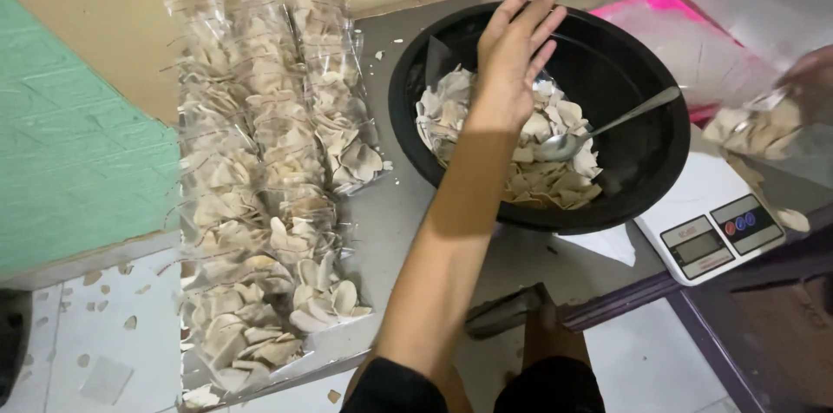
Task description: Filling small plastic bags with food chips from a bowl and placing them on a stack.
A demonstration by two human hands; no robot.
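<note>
My left hand (514, 53) reaches out over a wide black bowl (642, 88), fingers spread and holding nothing, just above a heap of pale raw crackers (538, 157). A metal spoon (599, 131) lies in the bowl with its scoop in the crackers. At the right edge my right hand (807, 83) is blurred and grips a clear plastic bag of crackers (755, 131) above a white digital scale (707, 218).
Rows of filled clear cracker packs (260, 170) lie to the left on the grey floor. A pink tray (659, 18) sits behind the bowl. Loose crumbs dot the white tiles (95, 326). A green mat (69, 153) is far left.
</note>
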